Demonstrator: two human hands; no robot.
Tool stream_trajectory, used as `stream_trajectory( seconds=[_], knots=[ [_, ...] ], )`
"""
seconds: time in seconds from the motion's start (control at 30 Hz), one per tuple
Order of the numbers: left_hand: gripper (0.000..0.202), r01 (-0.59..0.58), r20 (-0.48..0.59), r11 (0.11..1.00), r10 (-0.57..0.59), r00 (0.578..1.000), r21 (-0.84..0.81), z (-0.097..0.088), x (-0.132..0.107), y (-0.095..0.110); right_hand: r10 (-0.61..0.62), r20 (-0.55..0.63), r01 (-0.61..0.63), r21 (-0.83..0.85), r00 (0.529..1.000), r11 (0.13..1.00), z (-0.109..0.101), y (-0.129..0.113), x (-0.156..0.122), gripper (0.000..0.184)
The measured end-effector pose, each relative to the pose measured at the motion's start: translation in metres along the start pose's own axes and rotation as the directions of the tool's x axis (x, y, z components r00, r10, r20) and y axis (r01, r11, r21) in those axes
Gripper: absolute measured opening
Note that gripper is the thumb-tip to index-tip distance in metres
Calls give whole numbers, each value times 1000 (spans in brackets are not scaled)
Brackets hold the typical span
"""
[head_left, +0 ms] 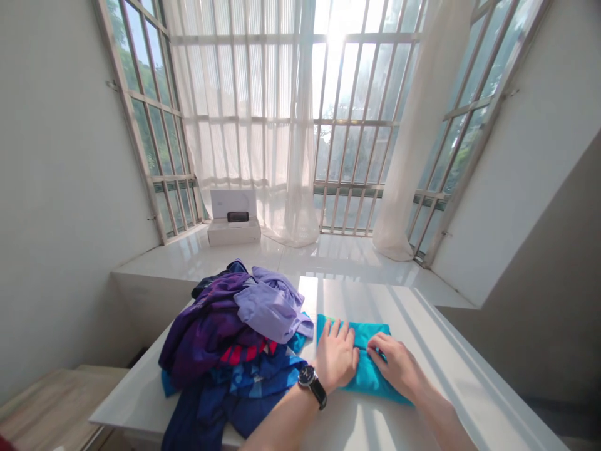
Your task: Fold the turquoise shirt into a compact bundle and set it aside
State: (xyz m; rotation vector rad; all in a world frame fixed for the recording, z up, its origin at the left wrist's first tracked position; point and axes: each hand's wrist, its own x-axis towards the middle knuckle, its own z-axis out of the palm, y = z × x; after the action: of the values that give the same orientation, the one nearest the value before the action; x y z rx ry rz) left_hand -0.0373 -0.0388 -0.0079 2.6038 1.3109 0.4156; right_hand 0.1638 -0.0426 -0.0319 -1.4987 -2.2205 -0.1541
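A folded turquoise garment (364, 373) lies flat on the white table (451, 369), just right of a heap of mixed clothes (230, 351) in purple, lilac, blue and red. My left hand (335, 356) rests on the garment's left half, fingers slightly apart, with a black wristwatch (312, 383) on that wrist. My right hand (393, 365) lies on its right half, fingertips curled towards a crease. The hands nearly meet, and they cover the middle of the cloth.
Beyond the table runs a glossy white window ledge (263, 257) holding a white box (233, 232) with a black phone (238, 217) on it. Sheer curtains (291, 125) hang before barred windows. A wooden surface (51, 401) sits low at left.
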Motion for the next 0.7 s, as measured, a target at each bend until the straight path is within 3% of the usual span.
stream_trajectory(
  seconds=[0.17,0.33,0.53,0.7],
  knots=[
    [53,-19,-51,998,22,998,54,5,-3,-2,-19,3,19,-80,1000,997,21,2,16,38],
    [53,3,-63,999,-1,998,35,4,-7,0,-18,30,22,-137,999,990,56,15,8,47],
    [47,25,-99,999,-22,995,32,1,-12,5,162,1,-158,-222,987,962,76,23,-7,60],
    [38,54,-29,997,-52,998,63,-8,-7,17,234,-13,-229,-254,972,940,80,18,-17,59]
  ],
)
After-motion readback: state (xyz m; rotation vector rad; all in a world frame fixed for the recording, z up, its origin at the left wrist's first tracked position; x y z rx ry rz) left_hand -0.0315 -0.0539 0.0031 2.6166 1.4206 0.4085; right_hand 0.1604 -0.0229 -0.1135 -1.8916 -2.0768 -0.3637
